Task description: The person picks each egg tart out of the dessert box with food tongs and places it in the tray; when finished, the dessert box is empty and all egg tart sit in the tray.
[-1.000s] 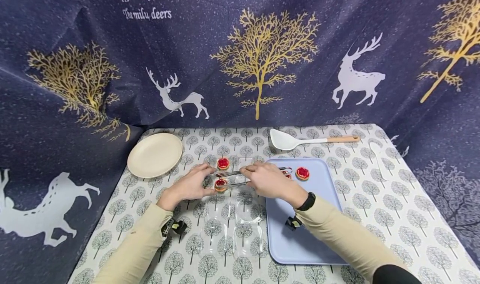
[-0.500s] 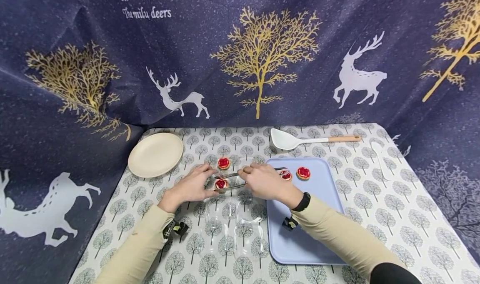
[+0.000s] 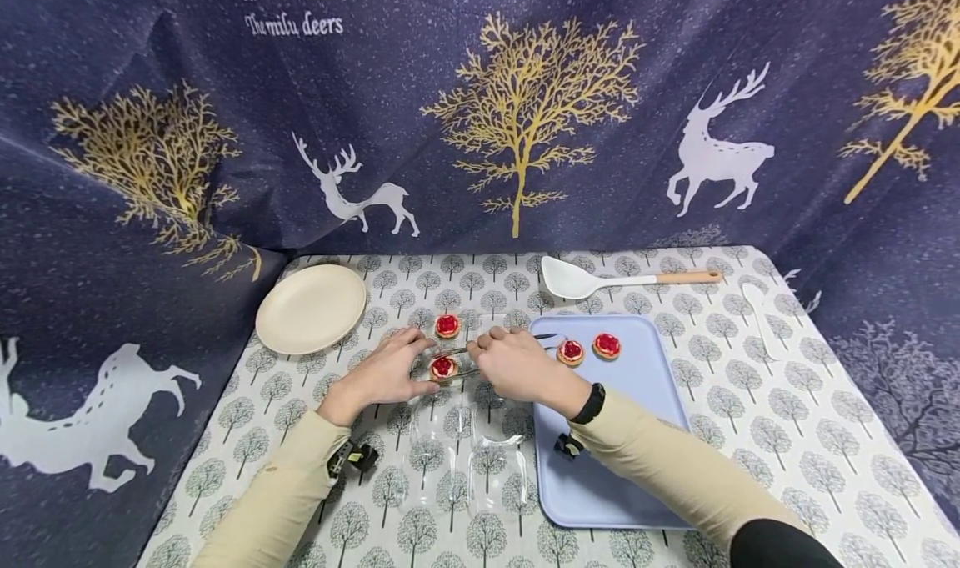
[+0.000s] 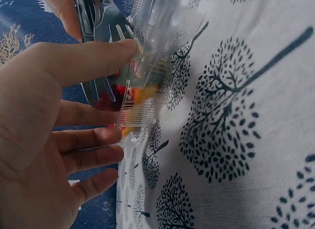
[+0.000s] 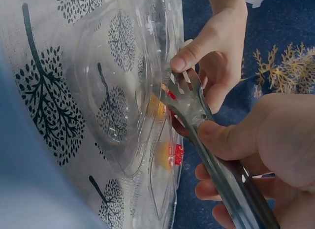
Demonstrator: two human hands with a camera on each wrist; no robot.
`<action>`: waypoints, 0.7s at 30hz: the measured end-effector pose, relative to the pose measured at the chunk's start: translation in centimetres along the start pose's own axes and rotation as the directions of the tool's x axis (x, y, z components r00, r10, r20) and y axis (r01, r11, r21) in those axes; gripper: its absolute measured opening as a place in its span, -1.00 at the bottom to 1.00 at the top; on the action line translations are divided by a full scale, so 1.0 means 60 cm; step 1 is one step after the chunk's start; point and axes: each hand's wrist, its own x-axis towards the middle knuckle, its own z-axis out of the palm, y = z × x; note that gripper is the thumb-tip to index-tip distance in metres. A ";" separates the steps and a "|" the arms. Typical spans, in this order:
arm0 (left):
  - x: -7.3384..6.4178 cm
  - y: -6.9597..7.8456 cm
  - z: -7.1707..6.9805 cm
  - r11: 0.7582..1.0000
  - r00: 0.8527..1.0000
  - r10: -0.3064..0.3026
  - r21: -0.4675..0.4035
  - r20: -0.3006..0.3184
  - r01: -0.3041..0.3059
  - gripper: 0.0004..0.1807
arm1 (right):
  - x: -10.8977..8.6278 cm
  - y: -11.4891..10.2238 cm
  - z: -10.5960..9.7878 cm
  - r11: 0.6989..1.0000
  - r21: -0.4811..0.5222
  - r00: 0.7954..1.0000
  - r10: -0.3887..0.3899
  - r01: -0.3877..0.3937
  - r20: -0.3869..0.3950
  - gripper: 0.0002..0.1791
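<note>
My right hand (image 3: 525,369) grips metal food tongs (image 5: 216,162), thumb along the top arm in the right wrist view. The tongs' slotted ends lie on either side of a small red-topped tart (image 3: 443,368) in the far half of a clear plastic container (image 3: 495,434). A second red-topped tart (image 3: 447,327) sits behind it in the same container. My left hand (image 3: 381,369) is at the container's left side, fingers spread and fairly straight. Its thumb (image 4: 98,61) lies against the plastic edge, close by the tongs' ends.
A blue tray (image 3: 592,476) to the right bears two more tarts (image 3: 588,349), partly beneath the tongs' rear end. A cream plate (image 3: 311,309) stands at the back left. A white spatula (image 3: 573,280) with a wooden handle lies at the back right, near a white utensil (image 3: 761,322).
My right hand has shifted slightly left with the tongs, uncovering more of the nearer tart on the tray. The left hand stays almost in place.
</note>
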 end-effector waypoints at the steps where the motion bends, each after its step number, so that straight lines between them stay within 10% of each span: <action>1: 0.000 0.000 0.000 1.000 1.000 0.000 -0.001 -0.001 0.000 -0.15 | 0.001 -0.001 0.000 1.000 -0.009 1.000 -0.001 0.001 -0.002 -0.51; 21: -0.002 0.002 0.000 1.000 1.000 -0.004 0.012 -0.002 0.004 -0.13 | 0.011 -0.001 0.003 0.999 0.043 0.997 0.010 -0.013 0.075 -0.69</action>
